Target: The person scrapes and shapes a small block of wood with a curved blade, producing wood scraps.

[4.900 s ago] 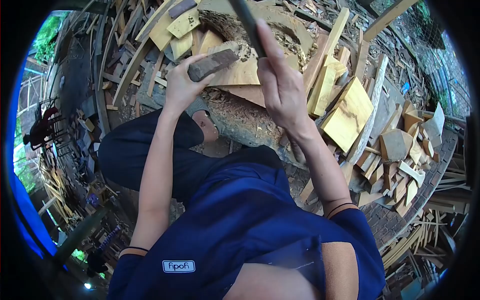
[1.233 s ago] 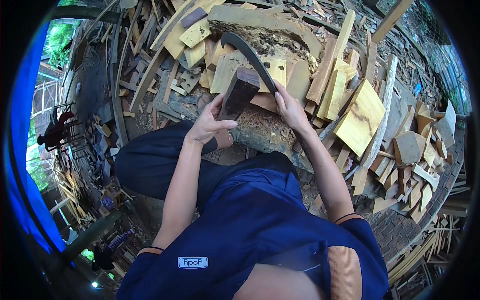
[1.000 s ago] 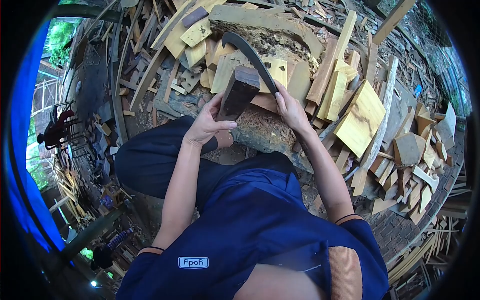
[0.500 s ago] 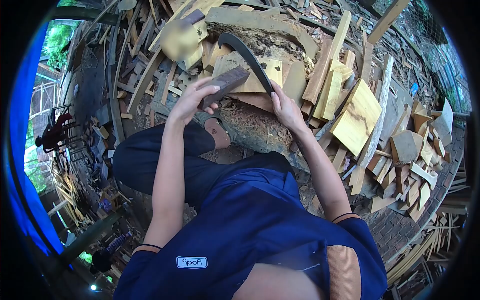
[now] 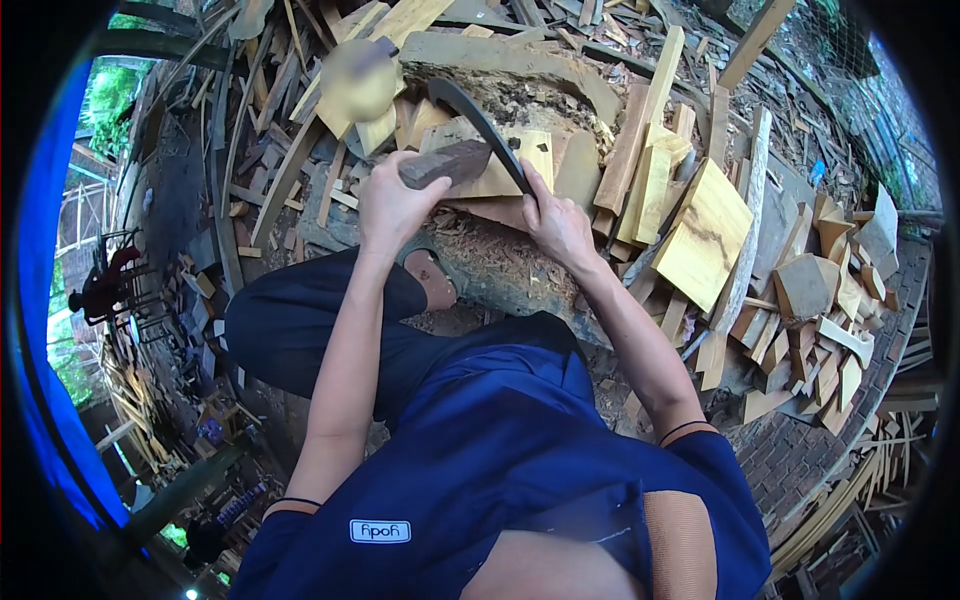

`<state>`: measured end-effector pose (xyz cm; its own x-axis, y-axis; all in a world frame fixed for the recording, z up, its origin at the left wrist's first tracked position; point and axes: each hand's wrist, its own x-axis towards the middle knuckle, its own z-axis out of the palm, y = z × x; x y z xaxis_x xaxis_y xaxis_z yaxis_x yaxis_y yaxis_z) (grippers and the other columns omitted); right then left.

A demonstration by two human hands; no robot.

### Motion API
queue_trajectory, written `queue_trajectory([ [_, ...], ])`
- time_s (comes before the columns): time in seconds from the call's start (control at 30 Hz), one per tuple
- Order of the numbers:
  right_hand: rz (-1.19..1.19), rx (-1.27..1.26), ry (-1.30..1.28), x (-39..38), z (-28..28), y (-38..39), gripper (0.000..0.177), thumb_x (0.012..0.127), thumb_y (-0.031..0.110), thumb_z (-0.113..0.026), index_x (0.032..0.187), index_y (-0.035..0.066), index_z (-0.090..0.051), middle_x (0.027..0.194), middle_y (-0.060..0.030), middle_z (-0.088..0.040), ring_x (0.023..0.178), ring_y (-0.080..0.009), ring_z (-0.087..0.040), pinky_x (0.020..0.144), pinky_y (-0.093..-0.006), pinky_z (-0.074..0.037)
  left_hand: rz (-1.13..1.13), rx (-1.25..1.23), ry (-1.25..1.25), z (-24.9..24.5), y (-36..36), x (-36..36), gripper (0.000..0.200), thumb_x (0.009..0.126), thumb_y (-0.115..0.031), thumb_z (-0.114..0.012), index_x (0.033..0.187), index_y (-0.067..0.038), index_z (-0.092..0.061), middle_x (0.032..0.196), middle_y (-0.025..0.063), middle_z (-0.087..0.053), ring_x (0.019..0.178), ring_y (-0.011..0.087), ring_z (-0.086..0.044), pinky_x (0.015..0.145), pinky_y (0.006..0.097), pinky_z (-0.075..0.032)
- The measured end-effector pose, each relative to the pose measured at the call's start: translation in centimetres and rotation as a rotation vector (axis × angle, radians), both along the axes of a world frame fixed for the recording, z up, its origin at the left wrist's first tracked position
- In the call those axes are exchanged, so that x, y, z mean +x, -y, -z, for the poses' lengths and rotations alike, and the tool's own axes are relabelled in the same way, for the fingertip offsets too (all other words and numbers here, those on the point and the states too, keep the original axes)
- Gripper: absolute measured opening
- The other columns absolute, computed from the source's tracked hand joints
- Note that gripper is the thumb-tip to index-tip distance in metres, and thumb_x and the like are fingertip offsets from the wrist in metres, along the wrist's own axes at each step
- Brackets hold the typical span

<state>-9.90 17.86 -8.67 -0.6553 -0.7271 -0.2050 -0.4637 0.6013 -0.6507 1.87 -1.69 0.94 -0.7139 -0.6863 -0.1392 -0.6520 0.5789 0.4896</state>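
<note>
My left hand is wrapped around one end of a dark brown wood block, thumb along its near side. In my right hand is the handle end of a curved billhook, its dark blade slanting up and left to a hooked tip. The blade passes just beyond the block's far end and overlaps a pale board in this view. Beneath both hands lies a large, rough log strewn with chips.
Offcuts surround me. A wide yellow board and a long pole lean at the right, beside a heap of cut blocks. My foot is close below my left hand. A blue sheet hangs at far left.
My left hand has shifted up and turned, bringing the block flatter and a little higher. The billhook has moved slightly left with my right hand.
</note>
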Motion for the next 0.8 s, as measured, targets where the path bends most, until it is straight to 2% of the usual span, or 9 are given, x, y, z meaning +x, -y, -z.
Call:
queue_trajectory([
  [0.07,0.013,-0.002,0.018,-0.4,-2.8,0.0,0.058,0.097,0.025,-0.046,0.153,0.025,-0.031,0.066,-0.0258,-0.064,0.064,-0.0458,-0.065,0.063,-0.0557,-0.052,-0.103,0.127,-0.215,2.1,0.8,0.5,0.052,0.071,-0.03,-0.08,0.111,0.001,-0.068,0.092,0.0181,-0.074,0.088,0.0304,-0.073,0.081,0.039,-0.056],
  [0.13,0.156,-0.171,0.1,-1.1,-6.4,0.0,0.064,0.094,0.016,-0.049,0.154,0.023,-0.029,0.067,-0.0262,-0.062,0.063,-0.0454,-0.064,0.063,-0.0548,-0.051,-0.047,0.051,-0.12,2.0,0.2,0.1,0.051,0.073,-0.029,-0.079,0.111,0.003,-0.066,0.089,0.0174,-0.074,0.09,0.0301,-0.073,0.082,0.039,-0.056],
  [0.2,0.156,-0.318,0.068,-1.5,-9.8,0.2,0.067,0.092,0.011,-0.05,0.155,0.023,-0.028,0.068,-0.026,-0.063,0.063,-0.0451,-0.064,0.063,-0.0545,-0.05,-0.273,0.544,-0.19,2.1,-1.2,-0.8,0.047,0.077,-0.027,-0.077,0.11,0.005,-0.065,0.086,0.019,-0.073,0.08,0.0284,-0.074,0.078,0.0381,-0.056],
  [0.27,0.164,-0.468,0.028,-2.0,-10.3,0.2,0.071,0.091,0.007,-0.052,0.155,0.023,-0.027,0.07,-0.0258,-0.063,0.064,-0.0448,-0.064,0.063,-0.0541,-0.05,-0.024,0.174,-0.103,4.4,1.1,0.3,0.047,0.08,-0.03,-0.074,0.11,0.004,-0.065,0.076,0.0162,-0.071,0.054,0.018,-0.069,0.057,0.031,-0.057],
  [0.33,0.097,-0.64,-0.119,-2.1,-9.2,0.7,0.073,0.089,0.002,-0.052,0.155,0.022,-0.028,0.072,-0.0252,-0.063,0.064,-0.0435,-0.065,0.062,-0.0533,-0.049,-0.069,0.489,0.019,-1.2,1.1,-0.5,0.05,0.08,-0.033,-0.074,0.112,0.004,-0.064,0.075,0.0132,-0.07,0.053,0.017,-0.067,0.051,0.0289,-0.055],
  [0.47,0.067,-0.42,0.024,-1.0,-6.5,0.8,0.061,0.092,0.007,-0.054,0.15,0.019,-0.036,0.068,-0.023,-0.062,0.061,-0.0434,-0.064,0.057,-0.0534,-0.049,-0.075,0.322,0.073,-2.9,1.3,-1.5,0.051,0.082,-0.03,-0.076,0.114,0.006,-0.062,0.062,0.0074,-0.063,0.043,0.0132,-0.058,0.042,0.0273,-0.049],
  [0.53,0.048,-0.278,0.041,-0.1,-4.4,0.4,0.042,0.095,0.014,-0.054,0.137,0.015,-0.047,0.065,-0.0226,-0.062,0.059,-0.0441,-0.063,0.054,-0.0547,-0.049,-0.087,0.28,0.001,-1.7,1.3,-1.8,0.05,0.081,-0.032,-0.076,0.11,0.006,-0.062,0.06,0.0083,-0.062,0.042,0.0136,-0.058,0.041,0.0285,-0.047],
  [0.6,0.014,-0.147,0.05,0.6,-3.4,0.1,0.016,0.098,0.021,-0.051,0.111,0.01,-0.05,0.061,-0.0231,-0.061,0.06,-0.0459,-0.062,0.054,-0.0558,-0.048,-0.03,0.18,-0.009,-0.8,1.7,-2.2,0.048,0.08,-0.032,-0.076,0.106,0.006,-0.061,0.061,0.0092,-0.063,0.042,0.0148,-0.059,0.04,0.0296,-0.046],
  [0.8,-0.065,-0.335,-0.042,-0.2,-8.8,1.9,0.014,0.099,0.016,-0.055,0.105,0.006,-0.047,0.059,-0.0225,-0.057,0.055,-0.0441,-0.06,0.05,-0.0516,-0.044,-0.02,0.057,0.017,-0.3,1.6,-3.4,0.047,0.078,-0.032,-0.076,0.104,0.005,-0.06,0.064,0.0134,-0.066,0.039,0.0161,-0.058,0.038,0.0304,-0.045],
])
